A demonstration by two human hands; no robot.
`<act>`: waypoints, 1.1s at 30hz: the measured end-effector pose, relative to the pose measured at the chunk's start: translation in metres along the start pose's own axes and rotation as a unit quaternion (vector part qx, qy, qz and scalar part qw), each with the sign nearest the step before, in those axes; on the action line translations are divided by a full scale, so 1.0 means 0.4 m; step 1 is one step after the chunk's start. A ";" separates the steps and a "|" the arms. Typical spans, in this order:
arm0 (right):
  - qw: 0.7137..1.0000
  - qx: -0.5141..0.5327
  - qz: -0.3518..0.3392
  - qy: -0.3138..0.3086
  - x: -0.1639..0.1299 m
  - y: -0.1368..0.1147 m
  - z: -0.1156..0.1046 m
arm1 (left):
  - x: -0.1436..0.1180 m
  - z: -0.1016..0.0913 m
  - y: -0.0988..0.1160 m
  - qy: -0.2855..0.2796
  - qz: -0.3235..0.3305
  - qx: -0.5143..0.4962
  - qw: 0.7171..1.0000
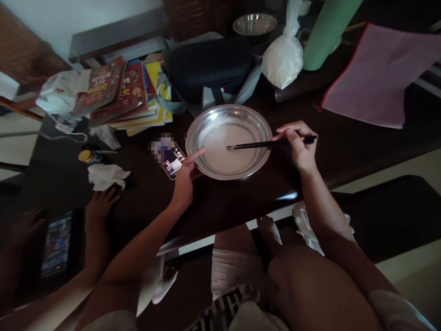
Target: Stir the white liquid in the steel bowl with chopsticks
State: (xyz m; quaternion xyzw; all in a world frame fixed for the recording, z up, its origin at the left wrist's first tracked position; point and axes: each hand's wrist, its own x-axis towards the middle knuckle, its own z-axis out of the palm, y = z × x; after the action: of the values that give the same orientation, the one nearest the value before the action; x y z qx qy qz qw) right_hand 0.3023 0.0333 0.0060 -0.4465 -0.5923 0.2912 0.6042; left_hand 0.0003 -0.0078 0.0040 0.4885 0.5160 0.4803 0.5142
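A shallow steel bowl with pale liquid in it sits on the dark table. My left hand holds the bowl's near-left rim, index finger lying over the edge. My right hand grips a pair of black chopsticks at the bowl's right side. Their tips reach into the liquid near the bowl's middle. A phone with a lit screen lies just left of the bowl, beside my left hand.
A stack of books, a black case, a white plastic bag, a green bottle, a second steel bowl and a pink pouch crowd the far side. Another person's hand rests by crumpled tissue, with a tablet nearby.
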 end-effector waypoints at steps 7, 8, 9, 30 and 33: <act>0.999 -0.029 -0.002 -0.016 0.000 -0.006 0.002 | 0.001 0.016 0.025 0.076 -0.003 -0.046 0.996; 1.000 -0.026 -0.002 0.000 0.001 -0.004 0.002 | 0.001 0.017 0.027 0.082 -0.002 -0.053 0.995; 1.000 -0.018 -0.002 0.012 0.001 -0.001 0.001 | 0.002 0.017 0.029 0.088 -0.003 -0.063 0.994; 0.999 -0.008 -0.019 -0.026 0.000 -0.002 0.000 | 0.013 0.029 0.019 0.086 -0.090 -0.127 0.984; 1.000 0.018 -0.010 -0.013 0.001 -0.001 -0.002 | 0.010 0.033 0.020 0.061 -0.086 -0.103 0.989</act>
State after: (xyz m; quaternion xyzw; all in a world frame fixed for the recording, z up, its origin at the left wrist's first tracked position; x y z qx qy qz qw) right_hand 0.3030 0.0332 0.0067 -0.4255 -0.5993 0.3018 0.6072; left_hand 0.0136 -0.0034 0.0118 0.3563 0.5341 0.5140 0.5688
